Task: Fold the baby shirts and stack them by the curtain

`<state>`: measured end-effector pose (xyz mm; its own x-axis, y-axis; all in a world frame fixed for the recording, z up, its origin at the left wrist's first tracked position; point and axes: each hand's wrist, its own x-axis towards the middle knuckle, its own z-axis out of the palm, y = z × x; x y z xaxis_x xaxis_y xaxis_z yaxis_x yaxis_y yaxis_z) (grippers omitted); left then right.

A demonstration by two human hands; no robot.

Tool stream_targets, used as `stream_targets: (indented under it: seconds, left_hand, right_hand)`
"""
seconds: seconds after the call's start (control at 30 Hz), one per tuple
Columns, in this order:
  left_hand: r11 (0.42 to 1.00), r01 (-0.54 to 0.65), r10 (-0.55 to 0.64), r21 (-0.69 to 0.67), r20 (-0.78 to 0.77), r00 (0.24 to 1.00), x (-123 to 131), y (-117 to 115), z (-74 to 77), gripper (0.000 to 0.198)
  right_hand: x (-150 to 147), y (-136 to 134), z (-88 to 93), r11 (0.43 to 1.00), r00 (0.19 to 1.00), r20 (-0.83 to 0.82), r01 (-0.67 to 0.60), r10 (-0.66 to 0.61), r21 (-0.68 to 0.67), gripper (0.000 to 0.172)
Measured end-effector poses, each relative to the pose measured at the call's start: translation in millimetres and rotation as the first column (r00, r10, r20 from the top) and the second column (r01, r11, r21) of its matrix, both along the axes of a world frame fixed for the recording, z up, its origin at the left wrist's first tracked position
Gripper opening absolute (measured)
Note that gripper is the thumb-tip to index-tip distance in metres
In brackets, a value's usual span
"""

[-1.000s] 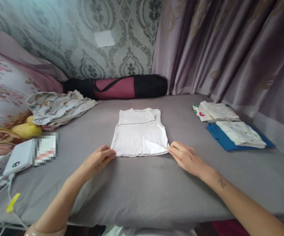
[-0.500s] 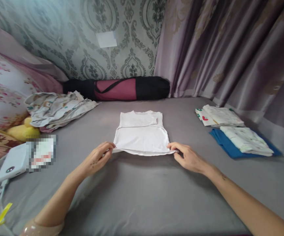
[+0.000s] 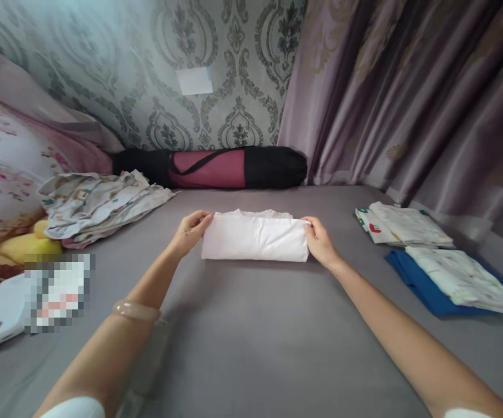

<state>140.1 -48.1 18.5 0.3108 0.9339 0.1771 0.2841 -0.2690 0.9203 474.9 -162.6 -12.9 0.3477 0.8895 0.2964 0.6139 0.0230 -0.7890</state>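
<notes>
A white shirt [image 3: 255,239] lies in the middle of the grey bed sheet [image 3: 251,342], its lower part doubled over toward its neckline. My left hand [image 3: 191,232] pinches the left corner of the turned-up hem. At the opposite corner, my right hand [image 3: 318,235] grips the hem between thumb and fingers. The folded edge of the shirt faces me, and a strip of the neckline shows behind the hem. A pale bangle [image 3: 136,310] circles my left forearm.
Folded patterned clothes [image 3: 410,225] and a folded white garment [image 3: 462,276] on blue cloth [image 3: 412,284] lie at right. Crumpled clothing [image 3: 103,200], a yellow plush toy [image 3: 29,249] and a white device [image 3: 7,307] are at left. A black-and-maroon bag [image 3: 210,169] lies along the wall.
Both hands have carried the shirt's near hem up and away from me, folding the lower part over toward the neckline. The camera view has shifted slightly.
</notes>
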Motion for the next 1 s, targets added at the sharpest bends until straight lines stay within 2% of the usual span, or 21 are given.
stream_targets:
  seconds: [0.17, 0.33, 0.43, 0.53, 0.63, 0.7, 0.77, 0.83, 0.9, 1.0]
  left_hand:
    - [1.000, -0.020, 0.020, 0.008, -0.025, 0.999, 21, 48, -13.3, 0.046]
    - [0.993, -0.112, 0.114, 0.031, -0.078, 0.990, 31, 78, -34.5, 0.041]
    - [0.981, -0.192, 0.189, -0.018, -0.104, 0.976, 34, 84, -40.4, 0.041]
    - [0.948, -0.281, 0.259, -0.153, -0.148, 0.955, 34, 81, -39.5, 0.047]
    - [0.948, -0.252, 0.220, -0.193, -0.173, 0.960, 31, 71, -38.2, 0.052]
    - [0.978, -0.172, 0.146, -0.114, -0.208, 0.967, 29, 65, -39.4, 0.053]
    - [0.995, -0.098, 0.102, 0.027, -0.270, 0.957, 29, 59, -42.0, 0.053]
    - [0.979, -0.066, 0.125, 0.192, -0.313, 0.941, 30, 56, -44.7, 0.048]
    - [0.945, -0.050, 0.160, 0.324, -0.321, 0.934, 30, 55, -47.2, 0.044]
    - [0.913, -0.013, 0.172, 0.407, -0.356, 0.919, 30, 57, -52.1, 0.042]
  right_hand:
    - [4, 48, -10.1, 0.997, 0.992, 0.106, 0.069, -0.074, 0.046, 0.035]
    - [11, 76, -28.0, 0.992, 0.980, 0.156, 0.118, -0.123, 0.039, 0.038]
    - [15, 87, -34.9, 0.985, 0.977, 0.130, 0.171, -0.167, -0.022, 0.038]
    - [20, 91, -36.8, 0.963, 0.974, 0.056, 0.227, -0.221, -0.144, 0.037]
    - [20, 85, -37.1, 0.967, 0.985, 0.006, 0.170, -0.172, -0.191, 0.045]
    - [17, 79, -36.8, 0.985, 0.996, 0.023, 0.085, -0.083, -0.149, 0.051]
    - [13, 74, -35.4, 0.999, 0.995, 0.098, 0.009, -0.005, -0.045, 0.045]
    - [9, 70, -33.0, 0.997, 0.979, 0.204, -0.034, 0.020, 0.064, 0.039]
    - [7, 68, -30.4, 0.992, 0.957, 0.289, -0.048, 0.014, 0.113, 0.040]
    - [7, 67, -29.1, 0.997, 0.929, 0.370, -0.032, 0.006, 0.065, 0.044]
